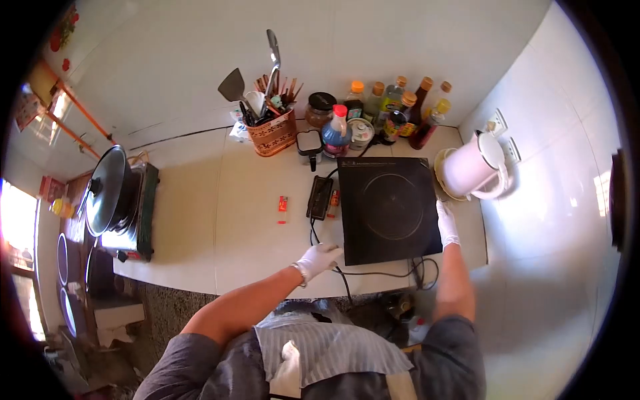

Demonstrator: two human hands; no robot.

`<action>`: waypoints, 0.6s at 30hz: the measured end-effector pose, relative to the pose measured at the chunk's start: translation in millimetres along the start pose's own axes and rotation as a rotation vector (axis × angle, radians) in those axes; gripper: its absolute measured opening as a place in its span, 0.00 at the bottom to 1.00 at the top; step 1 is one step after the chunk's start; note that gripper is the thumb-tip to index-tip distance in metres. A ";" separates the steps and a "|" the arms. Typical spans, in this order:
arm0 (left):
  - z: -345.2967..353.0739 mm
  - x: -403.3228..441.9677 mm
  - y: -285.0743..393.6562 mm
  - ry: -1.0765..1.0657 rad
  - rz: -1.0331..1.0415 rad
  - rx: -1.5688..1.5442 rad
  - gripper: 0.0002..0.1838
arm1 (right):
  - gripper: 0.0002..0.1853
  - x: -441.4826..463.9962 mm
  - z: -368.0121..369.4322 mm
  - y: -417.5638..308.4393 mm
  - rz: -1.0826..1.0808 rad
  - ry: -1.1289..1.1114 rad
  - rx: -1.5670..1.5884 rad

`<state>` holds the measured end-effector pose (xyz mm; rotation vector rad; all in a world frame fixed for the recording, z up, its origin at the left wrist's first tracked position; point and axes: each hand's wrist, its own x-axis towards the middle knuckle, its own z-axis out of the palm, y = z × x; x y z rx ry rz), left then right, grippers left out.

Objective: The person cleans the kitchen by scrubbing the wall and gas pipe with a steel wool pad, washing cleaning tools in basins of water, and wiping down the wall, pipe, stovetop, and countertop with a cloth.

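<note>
A black induction cooktop (pixel 393 207) lies flat on the counter, turned slightly, its front edge near the counter's front. My right hand (pixel 448 225), in a white glove, lies along the cooktop's right edge with its fingers on the side. My left hand (pixel 319 261), also gloved, reaches to the cooktop's lower left edge. Its fingers are stretched out, and I cannot tell if they touch the edge. A black cord (pixel 383 274) loops in front of the cooktop. Left of it lie a black power strip (pixel 320 198) and a red lighter (pixel 334 203).
Another lighter (pixel 283 209) lies on the counter (pixel 187 213). Behind stand a utensil basket (pixel 273 135), several sauce bottles (pixel 393 120) and a small black-handled container (pixel 309 145). A pink kettle (pixel 470 165) stands at right. At left, a lidded pan (pixel 110 190) sits on a portable stove (pixel 143 220).
</note>
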<state>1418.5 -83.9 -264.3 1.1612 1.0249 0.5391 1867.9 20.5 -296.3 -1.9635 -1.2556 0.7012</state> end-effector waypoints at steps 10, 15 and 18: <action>14.8 -4.5 41.6 0.171 -0.244 0.626 0.36 | 0.32 -45.5 8.1 -32.7 0.012 -0.151 0.008; -10.7 -48.1 38.9 0.126 -0.337 0.585 0.35 | 0.36 -92.0 30.8 -64.4 0.067 -0.112 -0.068; -33.2 -80.9 36.7 0.160 -0.368 0.476 0.34 | 0.35 -114.1 49.6 -81.0 0.008 -0.105 -0.026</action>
